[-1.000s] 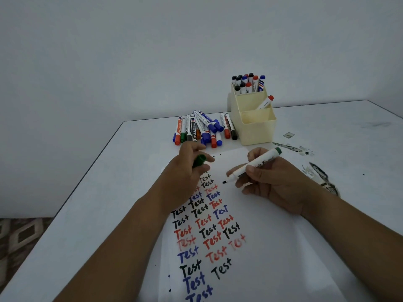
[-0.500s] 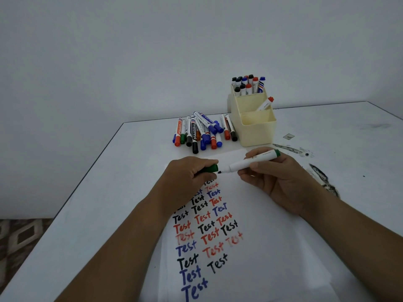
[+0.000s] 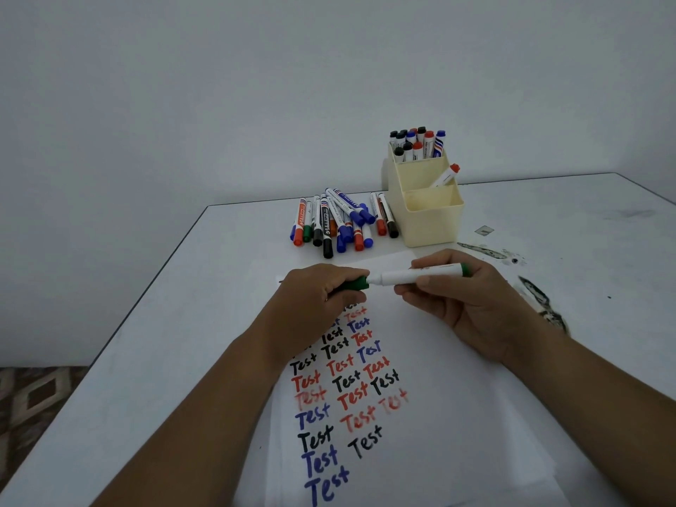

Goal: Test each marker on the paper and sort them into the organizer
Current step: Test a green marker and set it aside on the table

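1. The green marker (image 3: 420, 275) lies nearly level above the top of the paper (image 3: 457, 397), its long axis running left to right across the view, with the green end plug at the right and the nib end at the left.
2. The right hand (image 3: 464, 298) pinches the white barrel between thumb and curled fingers, holding it off the sheet.
3. The left hand (image 3: 318, 298) is curled round the green cap (image 3: 356, 283), which sits right at the nib end, in line with the barrel (whether it is fully seated I cannot tell).
4. So the cap lies straight left of the right hand's hold, along the marker's own axis; the closing push looks to run along that line.
5. The organizer (image 3: 431, 225) stands beyond the right hand, the nearer of the two to it, with the unsorted markers (image 3: 340, 223) just beside its left wall.
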The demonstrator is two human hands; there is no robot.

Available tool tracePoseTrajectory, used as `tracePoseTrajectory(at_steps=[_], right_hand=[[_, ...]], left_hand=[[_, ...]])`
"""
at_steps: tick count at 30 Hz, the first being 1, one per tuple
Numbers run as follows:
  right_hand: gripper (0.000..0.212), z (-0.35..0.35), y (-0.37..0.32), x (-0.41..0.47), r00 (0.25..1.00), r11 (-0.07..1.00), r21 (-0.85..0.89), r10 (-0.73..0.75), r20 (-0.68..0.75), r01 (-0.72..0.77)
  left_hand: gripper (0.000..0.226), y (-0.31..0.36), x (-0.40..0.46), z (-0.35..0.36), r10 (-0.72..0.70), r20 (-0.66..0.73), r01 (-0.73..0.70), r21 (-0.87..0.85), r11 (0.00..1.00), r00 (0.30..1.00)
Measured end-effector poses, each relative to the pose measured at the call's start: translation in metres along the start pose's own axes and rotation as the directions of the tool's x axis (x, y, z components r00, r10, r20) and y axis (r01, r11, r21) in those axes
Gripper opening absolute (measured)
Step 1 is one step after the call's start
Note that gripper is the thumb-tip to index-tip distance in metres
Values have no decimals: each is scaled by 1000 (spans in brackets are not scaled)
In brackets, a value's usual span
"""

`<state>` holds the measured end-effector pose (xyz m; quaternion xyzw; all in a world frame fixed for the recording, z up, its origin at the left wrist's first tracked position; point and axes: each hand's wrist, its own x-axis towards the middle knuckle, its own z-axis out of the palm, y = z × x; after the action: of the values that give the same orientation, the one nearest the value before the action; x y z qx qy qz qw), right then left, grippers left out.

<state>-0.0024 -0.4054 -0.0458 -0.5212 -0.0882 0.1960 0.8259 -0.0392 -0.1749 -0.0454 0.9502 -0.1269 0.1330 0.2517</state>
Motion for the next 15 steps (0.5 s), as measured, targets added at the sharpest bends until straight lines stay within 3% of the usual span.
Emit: tracePoseTrajectory(at_steps=[7,15], right_hand=[[32,7,5,-6,997,947,-314,-70,22,73],[19,9,9,-7,989,855,-504,-145,-1,125]], left_hand=[[30,16,3,-3,-5,74,1,61,998,997],[33,28,13,-3,-107,196,75,165,983,975]])
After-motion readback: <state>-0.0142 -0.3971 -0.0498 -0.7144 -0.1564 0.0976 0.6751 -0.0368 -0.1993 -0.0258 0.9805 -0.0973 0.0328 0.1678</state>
